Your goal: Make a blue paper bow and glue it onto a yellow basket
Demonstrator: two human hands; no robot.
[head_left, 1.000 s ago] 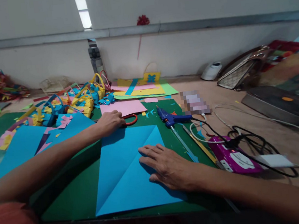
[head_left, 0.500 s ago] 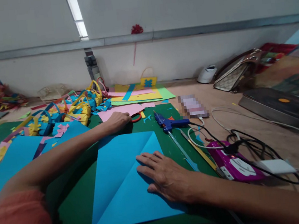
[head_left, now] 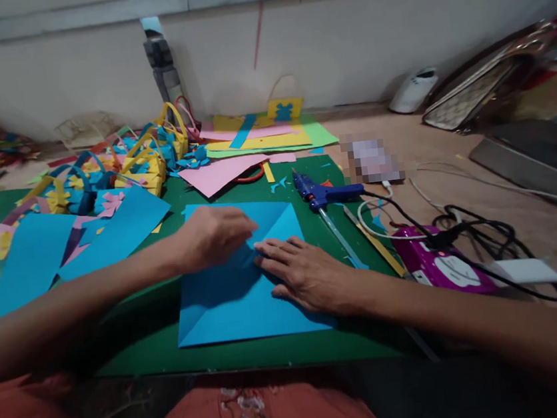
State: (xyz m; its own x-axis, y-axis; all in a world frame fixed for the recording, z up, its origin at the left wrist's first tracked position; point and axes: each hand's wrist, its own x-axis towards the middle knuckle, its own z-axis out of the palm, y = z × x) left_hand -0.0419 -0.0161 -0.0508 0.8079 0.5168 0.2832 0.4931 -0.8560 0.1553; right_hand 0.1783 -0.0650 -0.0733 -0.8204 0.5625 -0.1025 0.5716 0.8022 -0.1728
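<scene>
A blue paper square (head_left: pixel 239 307) with a diagonal crease lies on the green cutting mat (head_left: pixel 139 359) in front of me. My right hand (head_left: pixel 308 272) rests on its right side, palm down with the fingers stretched out. Over the paper's upper left part is my left hand (head_left: pixel 214 236), its fingers curled and smeared by motion. Whatever it holds, if anything, is hidden. Past the square, a pink paper piece (head_left: pixel 219 173) partly covers scissors with a red handle (head_left: pixel 250 174).
On the right lie a blue glue gun (head_left: pixel 330 194), a yellow strip (head_left: pixel 375 241), a purple power box (head_left: pixel 443 264) with cables and a phone (head_left: pixel 373 160). Small paper baskets (head_left: pixel 143 167) and blue sheets (head_left: pixel 28 264) fill the left. A handbag (head_left: pixel 471 90) stands at the back right.
My left hand has come back from beside the pink paper and scissors to above the blue square. My right hand stays on the paper. The view has tilted downward.
</scene>
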